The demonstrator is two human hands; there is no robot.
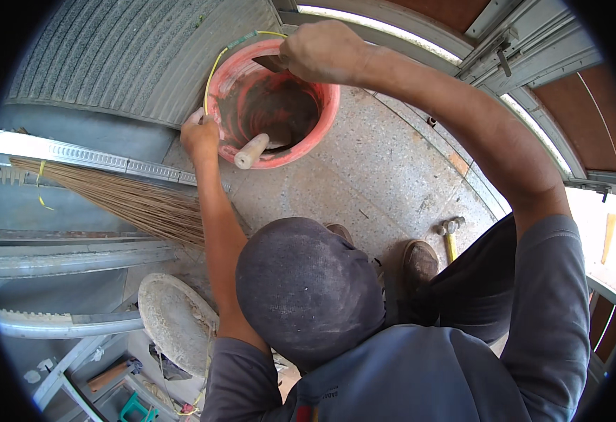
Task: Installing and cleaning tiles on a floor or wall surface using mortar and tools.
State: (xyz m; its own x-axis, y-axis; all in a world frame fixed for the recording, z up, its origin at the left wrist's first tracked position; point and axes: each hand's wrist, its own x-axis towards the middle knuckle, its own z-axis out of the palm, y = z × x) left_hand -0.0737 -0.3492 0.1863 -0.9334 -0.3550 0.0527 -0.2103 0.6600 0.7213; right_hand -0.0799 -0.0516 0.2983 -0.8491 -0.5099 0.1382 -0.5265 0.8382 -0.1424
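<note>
A red bucket (327,116), its inside smeared with grey mortar, stands on the speckled floor ahead. My left hand (201,136) is closed at its left edge, where the yellow wire handle (214,67) with a green sleeve comes down. Over the far rim, my right hand (322,53) grips a dark flat blade (270,63), probably a scraper; its handle is hidden in my fist. A second tool leans in the bucket, its pale wooden handle (252,151) resting on the near rim and its lower end down inside.
Left lie a twig broom (111,200), metal channels (97,156) and a mortar-crusted round pan (171,320). Ribbed grey panels (111,56) lean behind. A hammer (450,235) lies by my shoe (420,264). Metal frames (554,56) border the right side.
</note>
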